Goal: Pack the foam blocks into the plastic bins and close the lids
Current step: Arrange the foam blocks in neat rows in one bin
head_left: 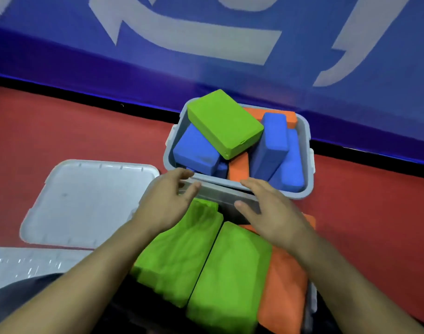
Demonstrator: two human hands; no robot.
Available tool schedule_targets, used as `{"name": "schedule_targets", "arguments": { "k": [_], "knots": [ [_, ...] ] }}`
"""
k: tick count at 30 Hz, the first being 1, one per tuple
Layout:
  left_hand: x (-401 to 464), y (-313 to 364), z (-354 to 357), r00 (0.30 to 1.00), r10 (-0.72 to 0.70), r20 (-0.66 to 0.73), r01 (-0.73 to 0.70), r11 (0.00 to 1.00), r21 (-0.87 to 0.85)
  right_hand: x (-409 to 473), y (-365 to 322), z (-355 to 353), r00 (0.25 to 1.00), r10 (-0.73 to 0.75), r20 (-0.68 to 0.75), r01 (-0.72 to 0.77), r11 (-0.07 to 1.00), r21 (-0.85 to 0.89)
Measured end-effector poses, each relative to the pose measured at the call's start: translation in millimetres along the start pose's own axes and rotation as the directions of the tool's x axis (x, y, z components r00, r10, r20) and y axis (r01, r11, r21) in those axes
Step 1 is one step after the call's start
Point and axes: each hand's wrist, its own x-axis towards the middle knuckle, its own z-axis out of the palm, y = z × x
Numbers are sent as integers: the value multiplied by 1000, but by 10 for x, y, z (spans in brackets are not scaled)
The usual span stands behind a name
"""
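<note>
Near bin (310, 300): green, orange blocks | far bin (308, 150): jumbled, heaped | hands (168, 201) (270, 209): apart, fingers relaxed, empty

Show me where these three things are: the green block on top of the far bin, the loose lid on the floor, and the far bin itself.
green block (224, 122), head view, middle of its top face.
loose lid (90, 203), head view, centre of its flat panel.
far bin (307, 165), head view, right rim.

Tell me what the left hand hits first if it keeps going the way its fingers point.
Probably the near rim of the far bin: the left hand is open, fingertips at that edge. Past it lies a blue block. Depth is uncertain.
</note>
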Motion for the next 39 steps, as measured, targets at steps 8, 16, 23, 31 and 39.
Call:
{"name": "schedule_targets", "arguments": {
  "k": [8, 16, 23, 31, 39],
  "knots": [
    [230, -197, 240, 991, -69, 115, 61, 996, 73, 4, 209, 146, 994, 96, 59, -89, 991, -103],
    [-403, -243, 14, 990, -19, 142, 10, 998, 64, -399, -210, 566, 993, 86, 86, -78, 992, -97],
    [-1167, -536, -357, 999, 10, 42, -9, 1000, -29, -909, -742, 600, 999, -33, 36, 37, 991, -131],
    [-1371, -1060, -235, 970, -191, 149, 198, 980, -35, -1218, -838, 900, 992, 46, 116, -44, 999, -21],
    [-1092, -1602, 233, 844, -443, 303, 497, 858, -129, -993, -615, 1289, 959, 97, 267, -95, 995, -21]
  ]
}}
